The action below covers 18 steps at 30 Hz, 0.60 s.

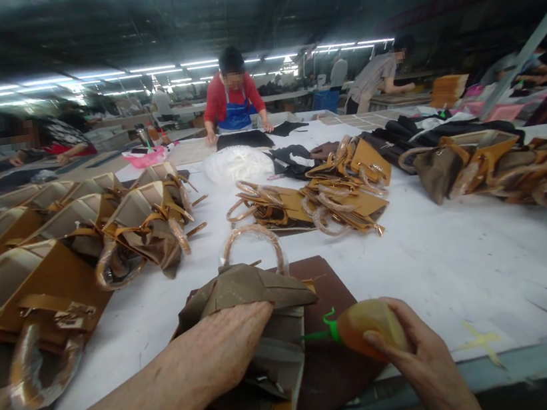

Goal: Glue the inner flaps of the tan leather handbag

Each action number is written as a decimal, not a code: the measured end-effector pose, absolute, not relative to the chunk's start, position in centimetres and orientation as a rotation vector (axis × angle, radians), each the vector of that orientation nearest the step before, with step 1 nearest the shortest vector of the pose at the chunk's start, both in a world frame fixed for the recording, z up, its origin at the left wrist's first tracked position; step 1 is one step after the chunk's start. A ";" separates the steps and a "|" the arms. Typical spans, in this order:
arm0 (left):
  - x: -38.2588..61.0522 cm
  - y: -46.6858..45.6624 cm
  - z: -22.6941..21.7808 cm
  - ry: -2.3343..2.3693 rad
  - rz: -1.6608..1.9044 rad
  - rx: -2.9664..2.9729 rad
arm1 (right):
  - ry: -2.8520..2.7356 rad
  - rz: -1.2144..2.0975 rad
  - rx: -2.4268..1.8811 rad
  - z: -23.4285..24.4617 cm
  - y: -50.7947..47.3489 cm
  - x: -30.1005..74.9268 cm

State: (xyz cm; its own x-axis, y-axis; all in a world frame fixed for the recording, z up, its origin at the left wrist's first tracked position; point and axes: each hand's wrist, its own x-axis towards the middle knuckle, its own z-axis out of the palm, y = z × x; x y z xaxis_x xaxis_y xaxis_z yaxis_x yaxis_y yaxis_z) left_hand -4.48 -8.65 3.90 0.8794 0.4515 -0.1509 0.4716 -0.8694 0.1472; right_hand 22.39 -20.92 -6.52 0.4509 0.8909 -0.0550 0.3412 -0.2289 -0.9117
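Your left hand [226,349]: on bag [244,289], fingers hidden, grip unclear
Your right hand [417,354]: closed round squeeze bottle [367,324], possibly glue

A folded olive-brown bag [244,289] with tan trim lies flat on a dark brown mat [329,285], its plastic-wrapped handle [252,235] pointing away. The amber squeeze bottle [370,323] is held sideways just right of the bag. Its green nozzle [320,333] points at the bag.

The folded bag [244,289] is showing matt khaki cloth with smooth tan leather-like trim. The squeeze bottle [370,327] is gleaming as translucent amber plastic with a green plastic nozzle [326,329]. Clear glossy film [278,248] is wrapping the bag handle [249,230]. The brown mat [329,285] is looking matt.
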 end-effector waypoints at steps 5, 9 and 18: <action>-5.2 -8.5 2.7 0.664 -0.075 2.930 | -0.965 0.621 -1.829 -6.0 -19.9 21.7; -5.1 -8.5 2.8 0.648 -0.088 2.954 | -0.925 0.618 -1.838 -6.8 -19.7 21.3; -4.2 -9.0 3.8 0.686 -0.109 2.885 | -0.951 0.728 -1.804 -8.2 -21.8 21.4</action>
State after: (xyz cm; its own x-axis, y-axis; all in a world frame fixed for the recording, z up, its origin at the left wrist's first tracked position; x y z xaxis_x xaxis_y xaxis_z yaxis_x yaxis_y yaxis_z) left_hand -4.17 -9.00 3.78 0.8913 0.4395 -0.1111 0.4523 -0.8790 0.1512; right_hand 21.42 -21.84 -8.19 0.5227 0.8494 -0.0734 0.2922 -0.2593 -0.9205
